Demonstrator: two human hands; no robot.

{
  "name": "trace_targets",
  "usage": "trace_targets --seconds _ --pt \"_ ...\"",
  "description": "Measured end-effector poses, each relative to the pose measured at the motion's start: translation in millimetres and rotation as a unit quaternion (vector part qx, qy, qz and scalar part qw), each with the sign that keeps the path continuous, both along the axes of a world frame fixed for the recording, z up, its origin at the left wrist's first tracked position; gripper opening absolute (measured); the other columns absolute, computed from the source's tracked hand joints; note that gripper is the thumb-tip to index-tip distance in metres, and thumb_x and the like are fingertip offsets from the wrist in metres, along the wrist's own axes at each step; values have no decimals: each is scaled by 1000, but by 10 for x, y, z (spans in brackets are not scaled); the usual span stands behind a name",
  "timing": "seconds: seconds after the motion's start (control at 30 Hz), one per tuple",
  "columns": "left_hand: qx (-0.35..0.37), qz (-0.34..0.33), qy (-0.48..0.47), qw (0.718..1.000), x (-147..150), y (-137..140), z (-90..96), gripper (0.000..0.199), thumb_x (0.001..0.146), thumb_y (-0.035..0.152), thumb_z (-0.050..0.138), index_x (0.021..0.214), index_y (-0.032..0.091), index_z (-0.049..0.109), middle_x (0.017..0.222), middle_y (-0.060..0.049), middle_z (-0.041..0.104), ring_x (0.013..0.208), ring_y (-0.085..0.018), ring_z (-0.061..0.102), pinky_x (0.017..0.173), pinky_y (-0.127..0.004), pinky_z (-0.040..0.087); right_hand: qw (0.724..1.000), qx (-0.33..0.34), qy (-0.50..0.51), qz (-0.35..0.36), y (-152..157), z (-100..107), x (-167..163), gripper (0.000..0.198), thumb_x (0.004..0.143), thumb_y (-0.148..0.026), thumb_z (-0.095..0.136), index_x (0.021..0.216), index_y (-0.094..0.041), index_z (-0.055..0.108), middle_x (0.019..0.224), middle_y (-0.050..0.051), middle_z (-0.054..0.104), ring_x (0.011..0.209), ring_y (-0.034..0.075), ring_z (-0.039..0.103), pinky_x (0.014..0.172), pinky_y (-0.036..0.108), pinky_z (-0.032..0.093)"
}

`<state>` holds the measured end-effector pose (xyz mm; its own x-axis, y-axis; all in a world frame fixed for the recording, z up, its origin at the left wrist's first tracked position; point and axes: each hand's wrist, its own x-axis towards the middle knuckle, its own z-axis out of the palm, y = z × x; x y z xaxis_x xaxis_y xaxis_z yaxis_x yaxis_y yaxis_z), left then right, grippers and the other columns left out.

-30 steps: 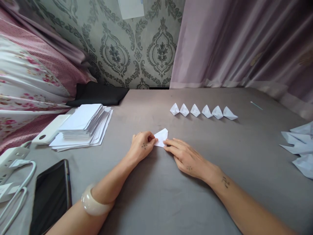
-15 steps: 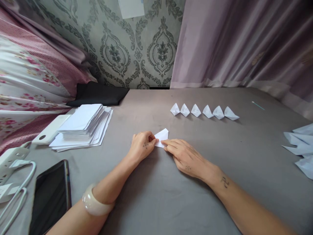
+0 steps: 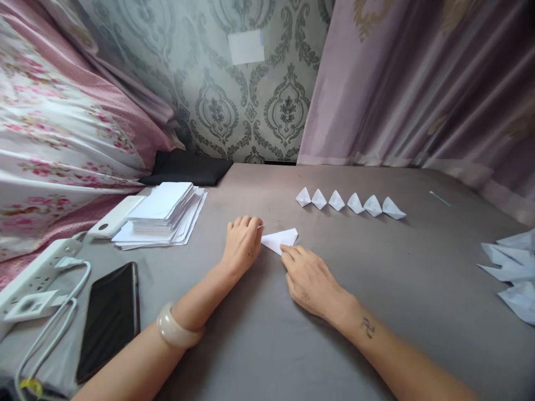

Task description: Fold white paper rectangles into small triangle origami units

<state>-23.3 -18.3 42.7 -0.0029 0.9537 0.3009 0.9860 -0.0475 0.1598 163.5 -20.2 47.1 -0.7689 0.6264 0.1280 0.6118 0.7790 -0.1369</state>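
Note:
A small sheet of folded white paper point(image 3: 279, 239) lies on the grey tabletop between my hands, its outline roughly triangular. My left hand point(image 3: 243, 239) is closed at the paper's left end, where a thin white edge shows at its fingertips; the thumb is mostly hidden. From the right, my right hand point(image 3: 311, 275) has its fingers bent together, with the tips on the paper's lower right edge. Beyond the hands stands a row of several small folded paper shapes point(image 3: 336, 200).
At the left are a stack of white paper point(image 3: 161, 203), a white box-like device point(image 3: 115, 217), a power strip point(image 3: 50, 262) with cables, and a phone point(image 3: 109, 317). A black cloth point(image 3: 188, 167) lies behind. More folded papers point(image 3: 512, 262) sit far right, near a thin stick point(image 3: 440, 197).
My left hand has lifted slightly and turned, its fingers curling more at the paper's left end. The paper looks longer and more pointed. The whole view has shifted a little.

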Motion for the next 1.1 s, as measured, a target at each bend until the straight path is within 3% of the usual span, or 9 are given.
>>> trace_targets --seconds 0.13,0.23,0.4,0.67,0.97,1.1 --pt "-57 -145 30 987 159 -303 127 29 92 16 34 108 18 58 105 -9 65 96 -23 57 79 -38 42 998 26 -6 -62 -271 31 -98 23 85 -14 42 99 -12 60 114 17 59 102 27 53 88 40 43" --pt "-84 -194 21 977 255 -489 34 39 87 11 39 124 15 51 129 -11 57 121 -23 50 100 -39 39 997 40 -11 -71 -360 4 -128 28 86 -16 41 106 -9 60 119 19 58 107 28 52 91 41 41" --pt "-96 -182 13 979 273 -568 -140 43 94 21 33 135 12 44 141 -11 47 132 -23 41 111 -42 32 997 53 -33 -51 -323 -35 -117 32 85 -16 42 111 -7 60 119 19 59 107 28 52 89 40 41" --pt "-59 -139 31 988 294 -596 -97 42 94 27 34 132 18 49 138 -5 51 133 -27 39 111 -48 29 998 33 -27 -53 -294 -20 -116 29 83 -14 42 105 -10 61 116 18 60 104 28 52 87 40 41" --pt "-56 -71 61 994 189 -366 -133 43 93 24 33 130 11 50 136 -14 52 129 -29 43 109 -50 30 998 16 -13 -57 -285 2 -107 23 81 -13 43 96 -13 60 116 17 58 103 27 51 87 41 42" --pt "-41 -76 66 994 179 -241 -23 35 92 26 38 112 9 63 130 -20 53 124 -33 45 104 -52 34 998 8 -3 -59 -288 16 -108 24 81 -13 42 97 -12 60 114 18 58 103 28 51 89 41 41"
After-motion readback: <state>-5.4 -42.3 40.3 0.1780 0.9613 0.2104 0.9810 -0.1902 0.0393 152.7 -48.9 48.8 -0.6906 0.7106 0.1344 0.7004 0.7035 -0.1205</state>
